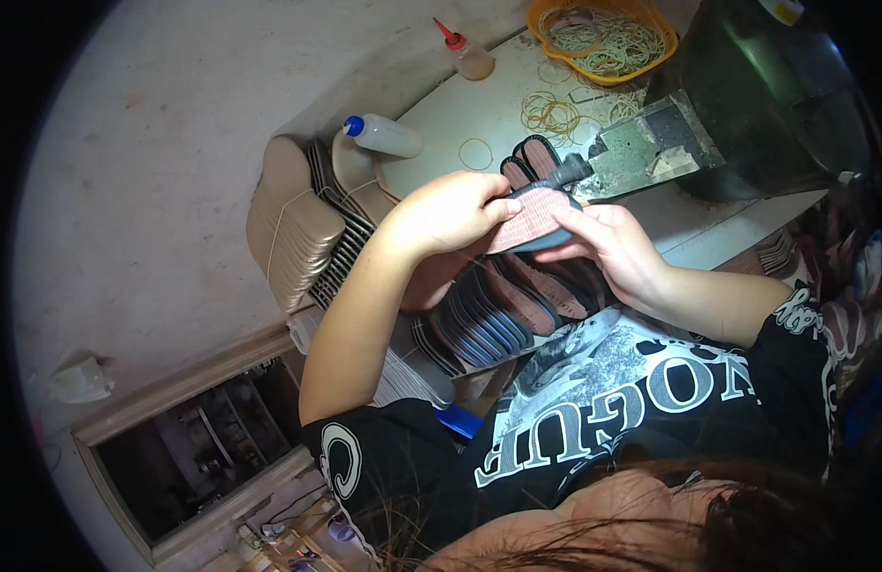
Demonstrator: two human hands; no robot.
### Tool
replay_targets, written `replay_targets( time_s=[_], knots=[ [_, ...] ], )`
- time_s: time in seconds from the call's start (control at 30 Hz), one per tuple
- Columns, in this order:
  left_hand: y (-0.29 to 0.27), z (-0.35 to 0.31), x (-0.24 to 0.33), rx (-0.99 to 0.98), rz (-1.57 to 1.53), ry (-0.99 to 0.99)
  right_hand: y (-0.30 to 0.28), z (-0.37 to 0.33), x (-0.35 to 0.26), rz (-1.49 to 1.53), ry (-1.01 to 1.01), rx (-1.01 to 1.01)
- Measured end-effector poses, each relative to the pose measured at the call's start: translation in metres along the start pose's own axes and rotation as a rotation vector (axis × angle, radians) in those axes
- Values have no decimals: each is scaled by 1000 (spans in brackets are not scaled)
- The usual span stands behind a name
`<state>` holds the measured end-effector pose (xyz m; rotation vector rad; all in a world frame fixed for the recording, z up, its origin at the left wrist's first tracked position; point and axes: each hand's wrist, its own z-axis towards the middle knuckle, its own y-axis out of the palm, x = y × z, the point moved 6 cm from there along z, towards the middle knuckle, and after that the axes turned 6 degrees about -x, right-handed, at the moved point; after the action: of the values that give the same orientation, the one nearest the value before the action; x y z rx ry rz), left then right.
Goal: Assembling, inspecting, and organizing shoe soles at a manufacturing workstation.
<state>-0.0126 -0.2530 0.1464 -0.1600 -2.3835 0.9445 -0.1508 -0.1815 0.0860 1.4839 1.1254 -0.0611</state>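
Observation:
A shoe sole [532, 221] with a pink ribbed face and a dark blue rim is held between my two hands, tilted, beside the dark tip [571, 172] of a green machine. My left hand [460, 208] is closed on its left end, thumb on the pink face. My right hand [608, 246] pinches the right end, thumb on top and fingers underneath. Just below them, several similar soles [474, 319] stand in a packed row. More pink-faced soles with black rims [534, 157] lie behind the held one.
Banded stacks of beige insoles [293, 205] stand at the left by the wall. On the white table [441, 124] are a blue-capped bottle [389, 136], a red-tipped bottle [472, 61], loose rubber bands [548, 116] and a yellow basket [608, 74] of bands. The green machine [660, 148] stands at the right.

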Motion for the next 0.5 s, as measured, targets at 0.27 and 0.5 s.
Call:
replay_targets(
  time_s=[0.27, 0.5],
  knots=[
    [26, -6, -4, 69, -233, -69, -5, -1, -6, -116, 17, -8],
    [64, -8, -17, 194, -784, -117, -7, -4, -13, -291, 133, -3]
  ],
)
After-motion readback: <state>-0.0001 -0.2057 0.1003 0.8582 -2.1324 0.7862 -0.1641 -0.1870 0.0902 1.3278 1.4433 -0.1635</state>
